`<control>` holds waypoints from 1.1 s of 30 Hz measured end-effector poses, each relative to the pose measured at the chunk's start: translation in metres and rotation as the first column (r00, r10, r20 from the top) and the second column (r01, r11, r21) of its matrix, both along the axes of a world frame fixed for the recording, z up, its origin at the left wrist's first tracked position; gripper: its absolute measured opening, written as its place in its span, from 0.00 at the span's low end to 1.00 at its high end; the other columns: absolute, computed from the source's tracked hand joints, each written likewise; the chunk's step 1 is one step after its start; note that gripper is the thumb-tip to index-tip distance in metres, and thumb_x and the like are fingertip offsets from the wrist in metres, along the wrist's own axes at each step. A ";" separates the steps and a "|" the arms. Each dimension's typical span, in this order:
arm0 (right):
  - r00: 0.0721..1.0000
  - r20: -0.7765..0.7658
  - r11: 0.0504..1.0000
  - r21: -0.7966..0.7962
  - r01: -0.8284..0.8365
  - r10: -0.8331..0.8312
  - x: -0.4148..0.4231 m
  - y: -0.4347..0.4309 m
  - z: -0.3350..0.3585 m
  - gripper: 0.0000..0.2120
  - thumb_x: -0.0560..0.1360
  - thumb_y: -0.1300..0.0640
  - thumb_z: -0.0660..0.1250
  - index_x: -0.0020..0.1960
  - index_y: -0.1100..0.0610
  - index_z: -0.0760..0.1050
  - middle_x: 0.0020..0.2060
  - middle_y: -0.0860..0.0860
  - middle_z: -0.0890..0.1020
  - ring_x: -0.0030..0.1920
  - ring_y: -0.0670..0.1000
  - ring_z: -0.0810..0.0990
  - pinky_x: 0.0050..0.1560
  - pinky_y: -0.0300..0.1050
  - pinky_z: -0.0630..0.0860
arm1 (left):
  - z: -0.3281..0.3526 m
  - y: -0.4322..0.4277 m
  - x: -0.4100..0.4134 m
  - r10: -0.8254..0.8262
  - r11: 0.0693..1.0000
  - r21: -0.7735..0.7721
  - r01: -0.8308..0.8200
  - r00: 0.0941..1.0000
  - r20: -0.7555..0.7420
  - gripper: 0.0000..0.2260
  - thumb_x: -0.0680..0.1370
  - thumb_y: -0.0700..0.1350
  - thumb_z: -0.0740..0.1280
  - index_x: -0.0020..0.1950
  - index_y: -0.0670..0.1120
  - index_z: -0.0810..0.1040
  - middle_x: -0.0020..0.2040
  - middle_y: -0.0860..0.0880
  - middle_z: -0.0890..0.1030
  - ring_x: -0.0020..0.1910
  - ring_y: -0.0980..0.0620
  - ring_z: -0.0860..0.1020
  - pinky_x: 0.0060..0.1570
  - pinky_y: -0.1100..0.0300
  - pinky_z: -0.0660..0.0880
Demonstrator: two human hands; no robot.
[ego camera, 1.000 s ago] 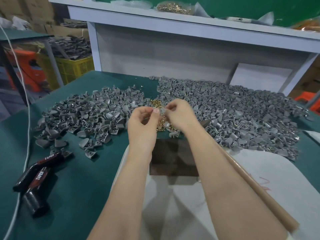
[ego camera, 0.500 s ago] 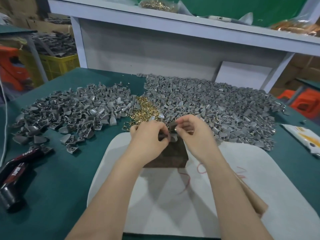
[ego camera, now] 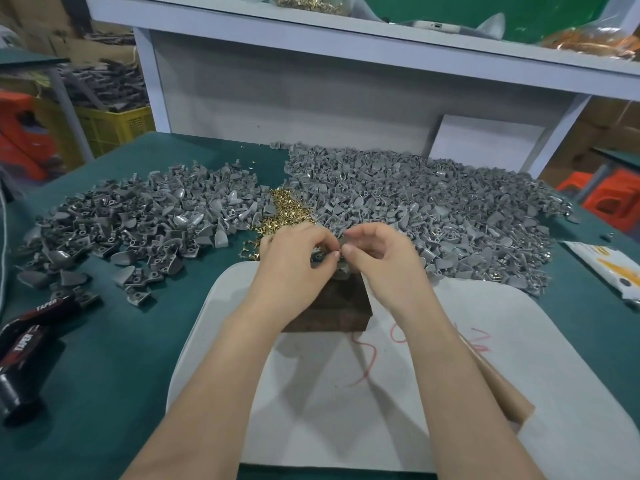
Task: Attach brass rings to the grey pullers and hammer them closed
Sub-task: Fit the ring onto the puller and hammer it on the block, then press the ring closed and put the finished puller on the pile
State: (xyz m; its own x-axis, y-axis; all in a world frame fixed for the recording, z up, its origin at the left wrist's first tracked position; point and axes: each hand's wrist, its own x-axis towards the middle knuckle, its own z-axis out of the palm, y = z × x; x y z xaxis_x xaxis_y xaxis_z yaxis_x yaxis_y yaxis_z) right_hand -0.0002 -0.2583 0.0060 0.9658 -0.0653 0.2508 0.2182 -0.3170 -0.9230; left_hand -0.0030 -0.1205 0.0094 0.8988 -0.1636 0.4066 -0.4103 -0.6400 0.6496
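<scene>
left hand and right hand pinch grey puller, axis hidden

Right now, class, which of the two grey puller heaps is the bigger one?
The right heap, beyond the right hand: it spreads far wider than the left heap, with the brass rings lying between them.

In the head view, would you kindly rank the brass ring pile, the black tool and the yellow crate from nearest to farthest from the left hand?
From the left hand:
1. Brass ring pile, just beyond the fingers.
2. Black tool, well off to the left, close to the person.
3. Yellow crate, in the background, upper left.
</scene>
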 end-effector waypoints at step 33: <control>0.989 0.143 0.697 -0.711 0.089 0.020 -0.007 0.003 -0.001 0.03 0.76 0.60 0.65 0.47 0.57 0.78 0.44 0.48 0.72 0.46 0.53 0.75 0.50 0.48 0.72 | -0.008 0.004 0.006 -0.008 0.989 0.144 0.032 0.986 -0.167 0.03 0.75 0.48 0.69 0.43 0.52 0.77 0.47 0.53 0.77 0.52 0.48 0.75 0.58 0.48 0.70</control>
